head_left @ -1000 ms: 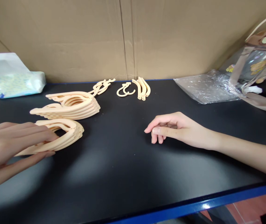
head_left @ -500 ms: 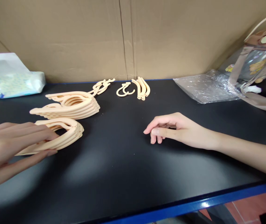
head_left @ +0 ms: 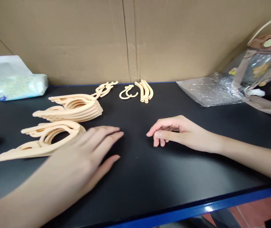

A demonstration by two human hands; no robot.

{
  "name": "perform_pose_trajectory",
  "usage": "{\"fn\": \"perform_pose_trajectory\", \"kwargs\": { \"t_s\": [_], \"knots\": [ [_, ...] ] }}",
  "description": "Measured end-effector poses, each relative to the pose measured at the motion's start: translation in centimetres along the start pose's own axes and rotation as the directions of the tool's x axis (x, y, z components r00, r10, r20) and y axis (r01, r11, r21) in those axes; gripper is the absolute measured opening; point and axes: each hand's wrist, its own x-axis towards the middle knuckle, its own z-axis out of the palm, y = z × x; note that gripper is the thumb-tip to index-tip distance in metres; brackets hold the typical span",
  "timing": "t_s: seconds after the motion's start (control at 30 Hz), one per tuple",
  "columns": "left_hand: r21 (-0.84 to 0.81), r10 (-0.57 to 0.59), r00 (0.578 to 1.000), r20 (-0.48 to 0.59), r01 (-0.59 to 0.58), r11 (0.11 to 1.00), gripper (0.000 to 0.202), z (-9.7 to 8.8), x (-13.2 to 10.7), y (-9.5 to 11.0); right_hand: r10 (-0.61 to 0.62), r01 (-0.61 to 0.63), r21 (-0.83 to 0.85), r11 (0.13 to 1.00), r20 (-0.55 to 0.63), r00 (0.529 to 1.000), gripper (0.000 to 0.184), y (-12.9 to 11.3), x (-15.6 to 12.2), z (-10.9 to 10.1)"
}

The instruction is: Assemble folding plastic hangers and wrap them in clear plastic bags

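Observation:
My left hand (head_left: 92, 148) is over the black table with its fingers stretched out and nothing in them. Its back and wrist cover the right end of the nearer stack of cream plastic hanger pieces (head_left: 31, 153). Beyond that lies a second, taller stack of the same curved hanger pieces (head_left: 78, 113). To the right, my right hand (head_left: 171, 131) rests on the table, fingers loosely bent, the thumb near the forefinger and no object visible in it. At the back are loose hanger hooks (head_left: 127, 92), linked hook parts (head_left: 105, 88) and several slim curved bars (head_left: 145, 91).
A tissue pack (head_left: 19, 85) stands at the back left. On the right lie a clear plastic bag (head_left: 204, 90) and a strapped water bottle (head_left: 263, 63). Cardboard (head_left: 78, 41) walls the back; the table's blue edge (head_left: 197, 207) runs along the front.
My left hand has moved right, off the nearer hanger stack to the table beside it, uncovering that stack's left ends. My right hand has stayed in place.

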Motion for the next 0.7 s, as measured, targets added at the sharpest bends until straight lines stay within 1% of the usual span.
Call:
{"fn": "perform_pose_trajectory", "kwargs": {
  "t_s": [0.03,0.1,0.23,0.3,0.37,0.4,0.47,0.53,0.57,0.63,0.7],
  "knots": [
    [0.028,0.042,0.999,0.005,-0.042,0.999,0.045,0.7,0.9,0.7,0.002,-0.002,0.001,1.0,-0.003,1.0,0.017,0.0,0.0,0.0],
    [0.027,0.108,0.994,0.025,-0.109,0.994,0.049,1.9,2.6,1.5,0.005,-0.005,0.003,1.0,-0.014,1.0,0.017,0.0,0.1,0.1],
    [-0.067,0.091,0.995,0.031,-0.088,0.994,0.054,3.1,4.9,1.3,-0.009,0.006,-0.044,0.999,-0.061,0.998,0.018,0.3,-0.2,0.2],
    [-0.109,0.082,0.996,0.028,-0.079,0.991,0.054,3.3,5.3,1.0,-0.061,0.045,-0.155,0.987,-0.101,0.993,0.017,0.1,-0.3,0.2],
    [-0.125,0.088,0.996,0.021,-0.085,0.989,0.054,3.4,5.2,0.9,-0.146,0.094,-0.32,0.943,-0.142,0.979,0.017,-0.4,0.2,0.0],
    [-0.128,0.095,0.995,0.017,-0.092,0.987,0.054,3.3,5.1,0.8,-0.195,0.118,-0.406,0.906,-0.153,0.969,0.018,-0.8,0.7,-0.2],
    [-0.133,0.109,0.994,0.014,-0.106,0.985,0.053,3.3,4.7,0.7,-0.288,0.171,-0.551,0.816,-0.132,0.948,0.017,-1.6,2.5,-0.8],
    [-0.142,0.116,0.993,0.024,-0.112,0.984,0.051,3.3,4.5,0.7,-0.369,0.245,-0.671,0.7,-0.046,0.928,0.017,-2.2,5.4,-1.7],
    [-0.149,0.115,0.993,0.031,-0.109,0.983,0.05,3.2,4.4,0.7,-0.402,0.279,-0.731,0.622,0.007,0.915,0.017,-2.5,7.1,-2.1],
    [-0.168,0.11,0.993,0.04,-0.102,0.981,0.049,3.2,4.2,0.6,-0.424,0.294,-0.819,0.492,0.069,0.903,0.02,-2.6,11.0,-3.1],
    [-0.185,0.103,0.994,0.035,-0.095,0.978,0.049,3.1,4.2,0.5,-0.396,0.249,-0.889,0.383,0.085,0.914,0.026,-2.5,14.8,-3.8]
  ]
}}
